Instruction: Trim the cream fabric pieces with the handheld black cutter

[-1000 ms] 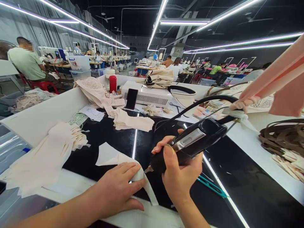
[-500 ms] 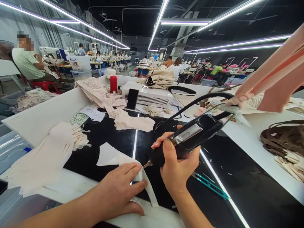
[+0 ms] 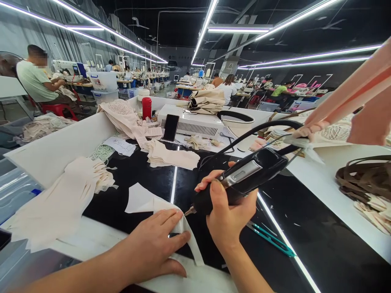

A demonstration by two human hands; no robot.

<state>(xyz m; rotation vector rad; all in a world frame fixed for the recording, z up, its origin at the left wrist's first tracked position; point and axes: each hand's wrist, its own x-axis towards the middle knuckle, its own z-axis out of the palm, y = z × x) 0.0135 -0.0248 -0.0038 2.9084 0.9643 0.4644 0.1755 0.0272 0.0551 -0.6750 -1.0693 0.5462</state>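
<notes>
Two bare hands meet at one off-white, curved strip of thin cloth (image 3: 142,199), which lies on the glossy black surface (image 3: 317,232), its near end reaching the white front edge (image 3: 94,236). The left hand (image 3: 161,242) lies flat with thumb spread aside, its grip wide; the fingers press the strip down rather than pinch it, likely to stop it sliding. The right hand (image 3: 227,215) has its grip wrapped around a thick black handheld tool with a silver metal plate (image 3: 249,173), slanted so that the narrow metal tip (image 3: 190,211) points at the strip's edge, just beside the left fingertips; whether it touches, I cannot tell. A peach-pink cloth tie (image 3: 345,95) is knotted near the tool's rear by the black cable (image 3: 276,123) and rises to the right, presumably taking some weight off the wrist. Slim teal-framed snips (image 3: 271,239) lie right of the right hand, handy to reach. A fanned pile of cream cloth pieces (image 3: 58,203) sits at the left, apart from the strip, probably to leave both hands room.
</notes>
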